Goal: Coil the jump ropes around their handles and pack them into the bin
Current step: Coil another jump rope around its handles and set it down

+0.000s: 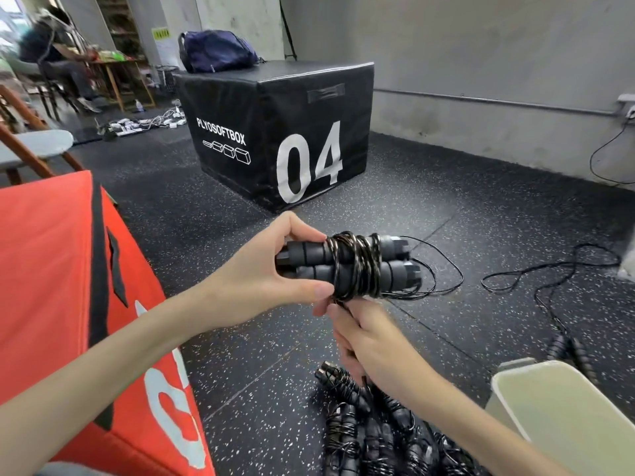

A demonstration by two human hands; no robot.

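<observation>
My left hand (275,266) grips two black foam jump-rope handles (395,259) held side by side, with several turns of black rope (357,266) wound round their middle. Just below them my right hand (367,341) pinches the loose end of that rope. The rest of this rope (443,269) trails onto the floor behind the handles. A pile of coiled jump ropes (378,431) lies on the floor under my right forearm. Another uncoiled rope (549,280) sprawls at the right, its handles (567,348) beside the pale green bin (549,400).
A red soft box (68,286) stands close at my left. A black plyo box marked 04 (275,132) sits ahead with a blue bag (216,51) on top. A wooden chair (31,146) and a seated person (51,53) are at far left. Grey wall behind.
</observation>
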